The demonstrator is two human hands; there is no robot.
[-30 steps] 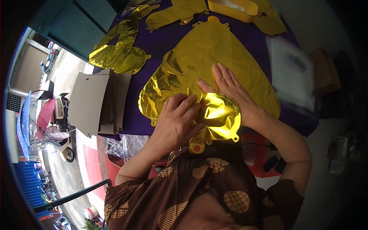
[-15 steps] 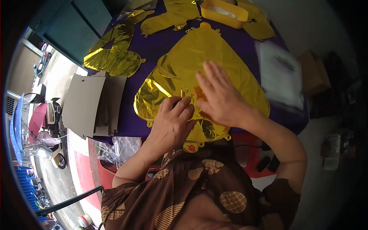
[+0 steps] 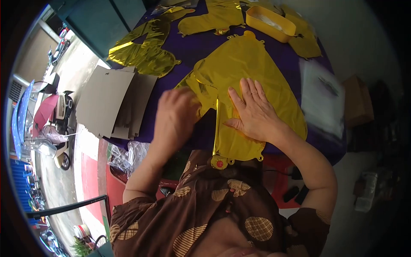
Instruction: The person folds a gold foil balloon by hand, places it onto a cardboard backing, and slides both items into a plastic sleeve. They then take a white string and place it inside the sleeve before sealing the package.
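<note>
A large gold foil sheet [image 3: 252, 60] with small tabs along its edges lies on the purple cloth [image 3: 171, 51]. My right hand [image 3: 252, 113] rests flat on its right half, fingers spread. Blurred by motion, my left hand [image 3: 176, 113] is at the left part of the foil, its fingers curled at the foil's edge; whether they pinch it is unclear. A straight fold runs down the foil between my hands, and its lower end, with a red round mark [image 3: 220, 163], reaches the table's near edge.
Grey cardboard sheets [image 3: 105, 100] lie at the left. More gold foil pieces [image 3: 147, 47] are at the back left, beside a yellow tray [image 3: 269, 25] farther right. Clear plastic sleeves [image 3: 321, 94] lie at the right edge, near a brown box [image 3: 358, 103].
My left hand has moved left and up, and the foil's left part is now folded inward, baring purple cloth. My right hand stays spread, now flat on the foil. The view has shifted slightly.
</note>
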